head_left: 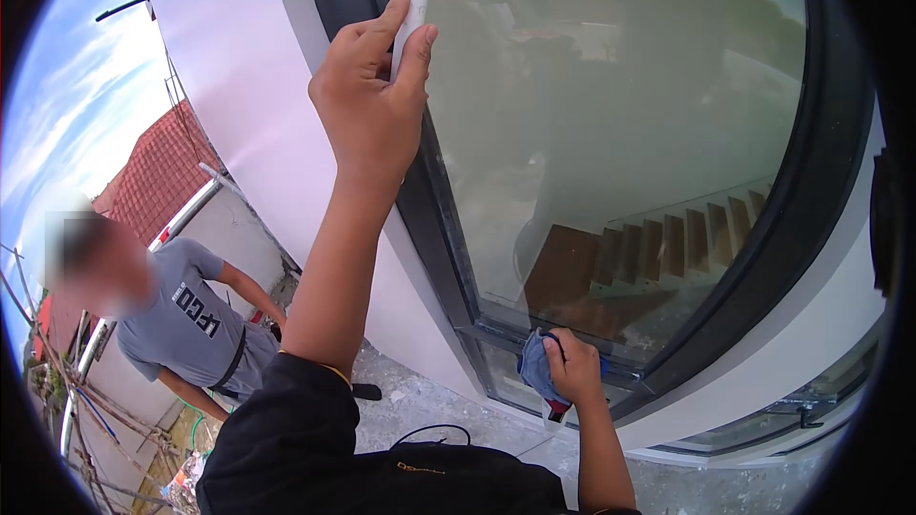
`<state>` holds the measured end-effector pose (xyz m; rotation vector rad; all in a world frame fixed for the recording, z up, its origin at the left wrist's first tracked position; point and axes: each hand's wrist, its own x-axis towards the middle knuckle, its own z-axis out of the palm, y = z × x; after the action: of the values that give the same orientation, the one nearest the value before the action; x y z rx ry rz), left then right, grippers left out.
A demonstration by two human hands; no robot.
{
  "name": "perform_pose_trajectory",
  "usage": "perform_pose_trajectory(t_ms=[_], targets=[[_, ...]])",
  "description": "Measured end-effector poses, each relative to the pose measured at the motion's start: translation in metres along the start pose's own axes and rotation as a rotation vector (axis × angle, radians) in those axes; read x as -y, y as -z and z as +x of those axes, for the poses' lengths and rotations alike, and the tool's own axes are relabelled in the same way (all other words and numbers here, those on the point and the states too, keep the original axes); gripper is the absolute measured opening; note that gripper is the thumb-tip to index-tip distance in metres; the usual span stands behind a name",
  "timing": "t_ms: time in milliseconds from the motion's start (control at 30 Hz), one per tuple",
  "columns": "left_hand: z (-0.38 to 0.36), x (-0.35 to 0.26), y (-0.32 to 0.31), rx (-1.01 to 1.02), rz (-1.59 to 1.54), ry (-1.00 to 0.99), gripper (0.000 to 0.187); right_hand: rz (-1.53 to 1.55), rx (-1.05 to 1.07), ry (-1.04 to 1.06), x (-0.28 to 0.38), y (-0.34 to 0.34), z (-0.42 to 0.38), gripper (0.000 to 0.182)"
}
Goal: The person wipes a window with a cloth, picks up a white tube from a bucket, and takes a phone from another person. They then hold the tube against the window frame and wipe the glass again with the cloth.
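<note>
Raised at the upper left part of the window, my left hand (367,86) grips a white cylindrical object (411,27) between thumb and fingers, close to the dark frame (448,219). Lower down, my right hand (575,369) holds a bunched blue-grey cloth (542,368) beside the lower crossbar of the frame. Something red and clear (556,409) shows just under the cloth; what it is I cannot make out. The large glass pane (611,114) reflects sky and trees, with wooden stairs visible through it.
A person in a grey shirt (196,310) stands at the left, near poles and a low wall (229,229). A white wall (239,67) borders the window. Below are a rough concrete floor (410,401) and another dark-framed window (763,424) at lower right.
</note>
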<state>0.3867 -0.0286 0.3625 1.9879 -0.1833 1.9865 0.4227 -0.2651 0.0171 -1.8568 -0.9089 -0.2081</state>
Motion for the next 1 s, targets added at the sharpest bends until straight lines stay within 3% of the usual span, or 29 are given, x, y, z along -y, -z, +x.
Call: perform_pose_trajectory(t_ms=[600,1000], targets=[[0.025,0.005,-0.012,-0.002,-0.111,0.150,0.042,0.045,0.017,-0.020,0.000,0.002,0.017,0.021],[0.023,0.055,-0.105,0.019,-0.086,0.139,0.039,0.054,0.014,-0.040,-0.050,0.016,0.085,0.019]])
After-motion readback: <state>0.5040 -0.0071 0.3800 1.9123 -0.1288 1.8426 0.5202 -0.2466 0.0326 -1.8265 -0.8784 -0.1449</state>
